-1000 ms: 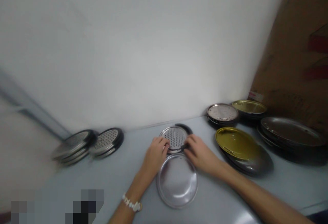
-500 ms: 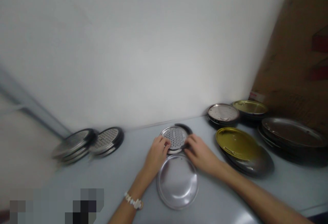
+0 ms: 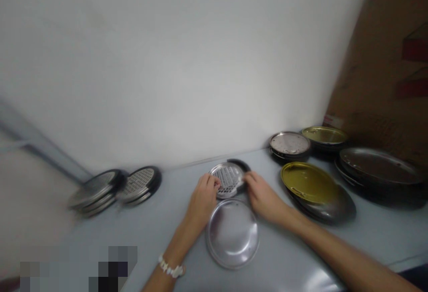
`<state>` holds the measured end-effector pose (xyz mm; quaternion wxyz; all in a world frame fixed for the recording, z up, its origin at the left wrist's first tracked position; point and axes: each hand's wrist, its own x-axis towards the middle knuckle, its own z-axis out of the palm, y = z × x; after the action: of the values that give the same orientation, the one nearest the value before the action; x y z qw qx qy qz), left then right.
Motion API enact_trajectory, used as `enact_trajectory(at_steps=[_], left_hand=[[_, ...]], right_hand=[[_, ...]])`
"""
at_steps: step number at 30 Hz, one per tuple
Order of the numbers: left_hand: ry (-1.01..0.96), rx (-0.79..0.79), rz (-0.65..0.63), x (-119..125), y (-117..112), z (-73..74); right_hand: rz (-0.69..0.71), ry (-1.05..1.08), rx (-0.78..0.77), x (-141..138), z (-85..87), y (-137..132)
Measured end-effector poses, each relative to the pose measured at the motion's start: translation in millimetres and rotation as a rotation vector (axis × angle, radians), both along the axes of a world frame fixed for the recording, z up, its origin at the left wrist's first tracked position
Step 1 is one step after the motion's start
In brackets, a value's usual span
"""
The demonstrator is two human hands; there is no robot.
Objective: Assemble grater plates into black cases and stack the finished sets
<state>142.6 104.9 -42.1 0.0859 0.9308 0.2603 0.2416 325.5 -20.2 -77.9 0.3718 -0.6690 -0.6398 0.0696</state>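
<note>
- Since half a second ago, the right hand has shifted outward along the disc.
- Head view: disc on the bench, just beyond the plate.
- Left hand at its left edge; both hands' fingers narrow, pinching or not I can't tell.
- I'd expect stiff, light, slick metal; hold the black rim.

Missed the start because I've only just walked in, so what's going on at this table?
A person has both hands at what looks like a round grater lying on the table. The left hand is at its left edge; the right hand is at its right edge, by a black rim. A clear or shiny plate lies just in front. Similar piled discs stand left, and round dishes, including a yellow dish, stand right.
</note>
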Motion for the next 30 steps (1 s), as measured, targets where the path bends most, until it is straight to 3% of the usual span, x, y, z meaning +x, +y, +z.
enact_trajectory(at_steps=[5,10,14,22,26,30], left_hand=[[0.083,-0.086,-0.114,-18.8,-20.0,39.5],[0.313,-0.342,-0.239,-40.4,-42.3,72.3],[0.479,-0.403,-0.235,-44.8,-45.2,71.0],[0.624,-0.444,-0.249,-46.9,-31.1,67.7],[0.632,-0.490,-0.229,-44.2,-29.8,66.0],[0.516,-0.496,-0.193,-39.1,-31.2,57.5]], right_hand=[[-0.027,-0.008,-0.019,1.1,-0.5,1.2],[-0.041,-0.025,-0.025,0.9,0.2,2.4],[-0.026,-0.026,-0.020,1.6,0.6,1.4],[-0.004,-0.002,-0.016,2.4,-0.3,0.8],[-0.003,-0.003,-0.006,2.5,-0.1,0.5],[-0.004,-0.002,-0.005,2.0,0.5,-0.2]])
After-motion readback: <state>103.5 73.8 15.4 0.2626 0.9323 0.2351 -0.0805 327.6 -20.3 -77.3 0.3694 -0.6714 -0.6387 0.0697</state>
